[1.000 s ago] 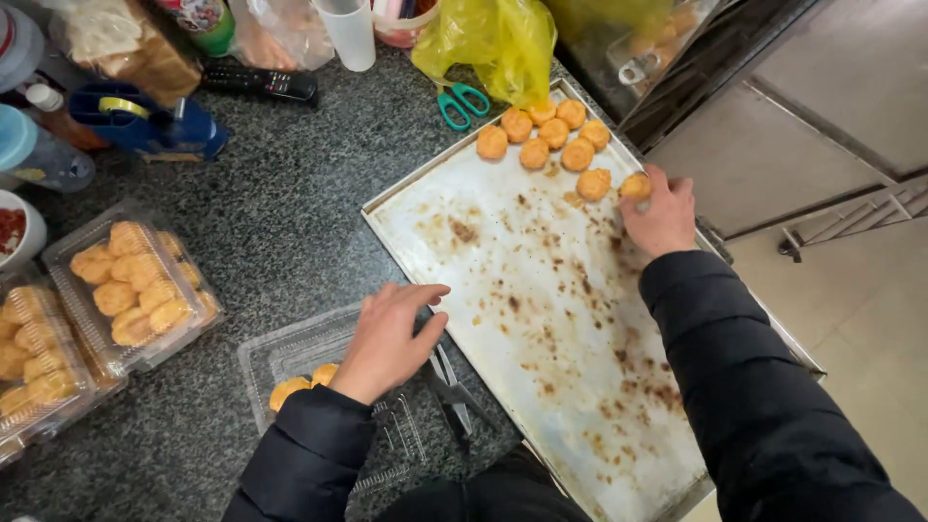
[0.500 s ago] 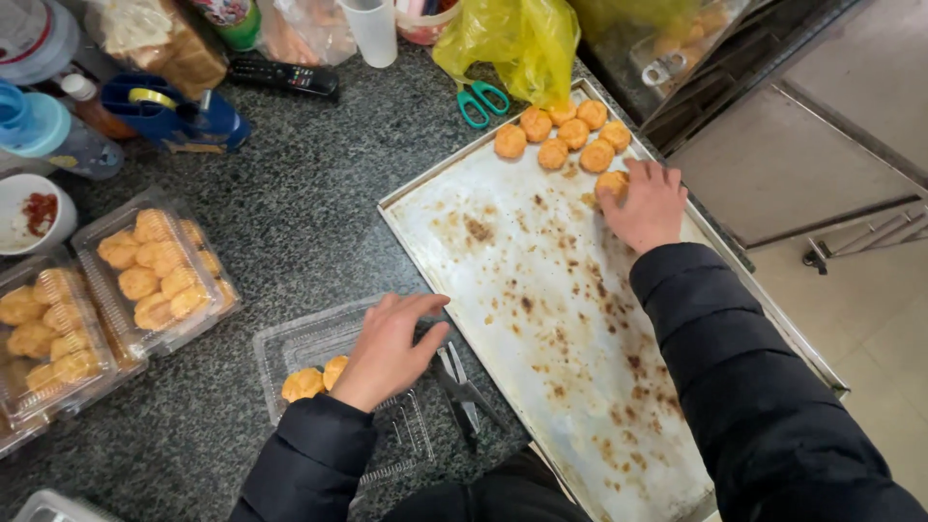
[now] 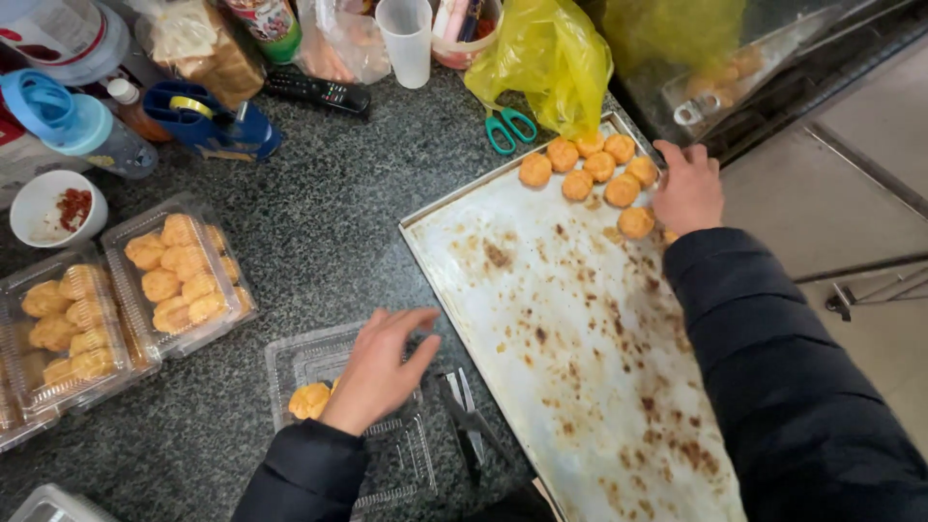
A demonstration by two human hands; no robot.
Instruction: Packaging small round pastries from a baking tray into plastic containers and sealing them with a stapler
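The left hand lies with spread fingers inside an open clear plastic box on the dark worktop — its grip is released, touching the box beside one orange pastry. The right hand rests at the far corner of a stained baking tray, just beside a cluster of round pastries; whether it grasps one, I cannot tell. Two filled boxes stand to the left.

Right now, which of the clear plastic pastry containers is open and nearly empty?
The container under the left hand, holding one visible pastry; the two others further left are full.
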